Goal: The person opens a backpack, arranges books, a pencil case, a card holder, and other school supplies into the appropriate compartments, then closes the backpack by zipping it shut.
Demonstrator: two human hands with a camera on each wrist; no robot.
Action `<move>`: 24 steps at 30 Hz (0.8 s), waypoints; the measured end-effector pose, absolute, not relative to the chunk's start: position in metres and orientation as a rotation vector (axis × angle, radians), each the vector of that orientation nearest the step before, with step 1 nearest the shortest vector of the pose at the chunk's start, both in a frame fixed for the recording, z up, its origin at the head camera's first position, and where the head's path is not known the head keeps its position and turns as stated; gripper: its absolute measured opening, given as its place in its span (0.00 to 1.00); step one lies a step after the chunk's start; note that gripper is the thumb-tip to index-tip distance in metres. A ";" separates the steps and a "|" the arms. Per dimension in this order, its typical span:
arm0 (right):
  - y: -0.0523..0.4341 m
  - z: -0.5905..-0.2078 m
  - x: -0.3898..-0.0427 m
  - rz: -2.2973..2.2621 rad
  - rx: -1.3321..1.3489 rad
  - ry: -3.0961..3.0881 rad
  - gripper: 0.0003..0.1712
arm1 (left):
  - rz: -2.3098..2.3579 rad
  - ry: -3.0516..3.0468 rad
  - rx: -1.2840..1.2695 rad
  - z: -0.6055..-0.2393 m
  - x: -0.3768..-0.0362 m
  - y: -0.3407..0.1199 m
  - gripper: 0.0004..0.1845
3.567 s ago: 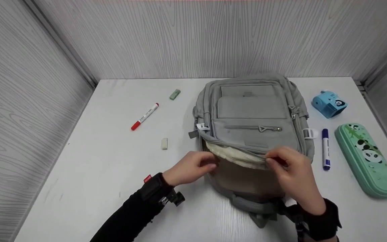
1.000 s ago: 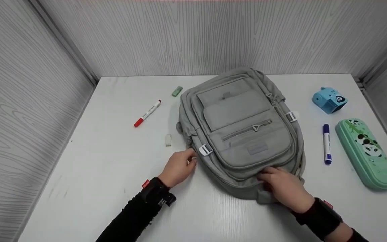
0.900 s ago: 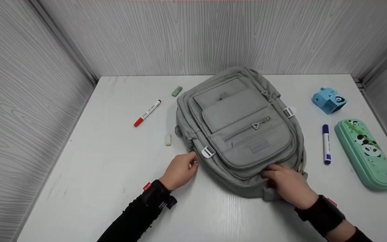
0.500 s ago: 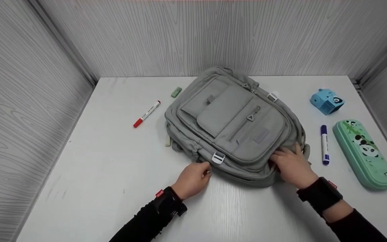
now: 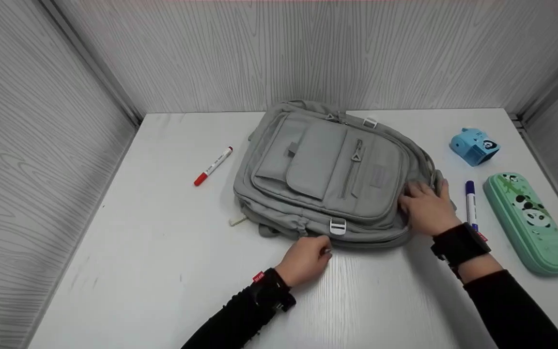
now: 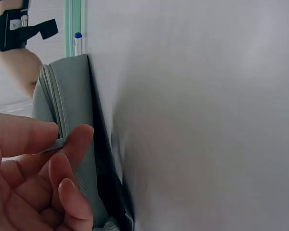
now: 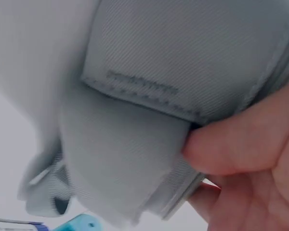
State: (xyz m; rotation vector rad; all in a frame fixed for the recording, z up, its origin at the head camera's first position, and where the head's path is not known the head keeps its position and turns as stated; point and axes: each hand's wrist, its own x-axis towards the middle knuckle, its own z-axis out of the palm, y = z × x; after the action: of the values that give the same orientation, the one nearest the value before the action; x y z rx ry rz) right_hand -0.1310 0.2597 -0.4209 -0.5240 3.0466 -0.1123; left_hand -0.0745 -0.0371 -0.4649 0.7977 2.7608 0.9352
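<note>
Your left hand (image 5: pixel 303 261) is pinching a tab (image 6: pixel 53 145); the grey backpack (image 5: pixel 317 165) is lying just beyond those fingers (image 6: pixel 78 144) and left of your right hand (image 5: pixel 426 208), which is gripping its end.

The table (image 5: pixel 162 252) bears a backpack (image 5: pixel 315 162), eraser (image 5: pixel 237 220), red marker (image 5: pixel 213 166), blue marker (image 5: pixel 471 203), sharpener (image 5: pixel 474 146) and case (image 5: pixel 531 224).

Fingers (image 6: pixel 24 136) pinching pale tab (image 6: pixel 56 144), grey backpack (image 6: pixel 77 91)

Booth (image 5: pixel 41 145) — wood-grain panels (image 5: pixel 308 53), white tabletop (image 5: pixel 162 218)
</note>
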 end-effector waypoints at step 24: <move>0.125 -0.446 -0.034 -0.754 -0.603 3.211 0.12 | 1.037 2.825 0.845 -0.440 -0.081 -0.057 0.08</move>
State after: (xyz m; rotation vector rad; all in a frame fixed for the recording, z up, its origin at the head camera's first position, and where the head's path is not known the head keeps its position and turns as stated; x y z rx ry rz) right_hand -0.0335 0.1247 -0.4456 -0.6027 3.2113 -0.7540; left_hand -0.0810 -0.0574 -0.4403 0.8450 2.8249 1.0370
